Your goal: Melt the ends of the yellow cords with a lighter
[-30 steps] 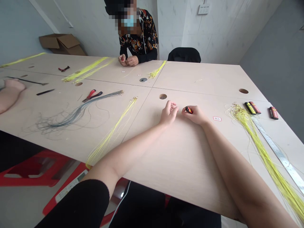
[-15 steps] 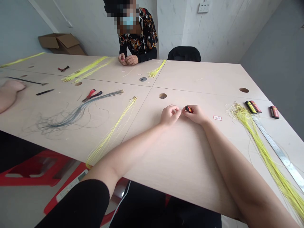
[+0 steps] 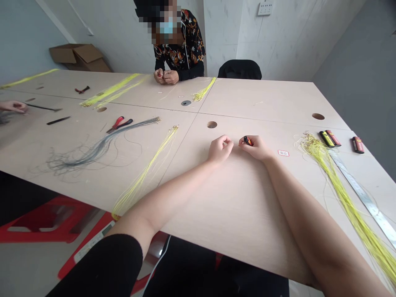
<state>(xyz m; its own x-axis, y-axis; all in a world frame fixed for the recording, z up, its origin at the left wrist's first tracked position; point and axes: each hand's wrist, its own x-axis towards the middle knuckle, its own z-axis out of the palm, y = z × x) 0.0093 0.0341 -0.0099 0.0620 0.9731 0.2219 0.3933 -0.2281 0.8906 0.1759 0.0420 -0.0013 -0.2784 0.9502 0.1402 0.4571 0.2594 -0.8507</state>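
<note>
Room: a plain tiled room with a long pale wooden table point(image 3: 272, 99) made of joined panels, a wall socket point(image 3: 265, 8) high up, and a flattened-open cardboard box point(image 3: 78, 57) on the floor by the far wall.
Small stick: a small red-and-black stick point(image 3: 248, 141) sits pinched in the fingertips of the person's right hand, just above the tabletop.
Right hand: right hand point(image 3: 256, 148) rests on the table, thumb and fingers closed on that stick.
Left hand: left hand point(image 3: 220, 149) is curled, its fingertips drawn together; I can't tell whether it holds anything.
Between them: the hands are apart but just beside each other.
Nearby: a small white label point(image 3: 283, 153) lies right of the right hand; a round hole point(image 3: 212, 124) in the table is just ahead of the left.
Further right: a bundle of yellow cords point(image 3: 349, 206) lies beside a steel ruler point(image 3: 368, 202), with three red-and-black sticks point(image 3: 358, 145) beyond.
Further left: a loose bundle of yellow strands point(image 3: 145, 173), grey strands point(image 3: 93, 150) and red-handled pliers point(image 3: 119, 124).
Across the table: a seated co-worker point(image 3: 177, 49) in a patterned shirt has both hands point(image 3: 165, 76) together, and a black chair point(image 3: 239, 70) stands alongside.
</note>
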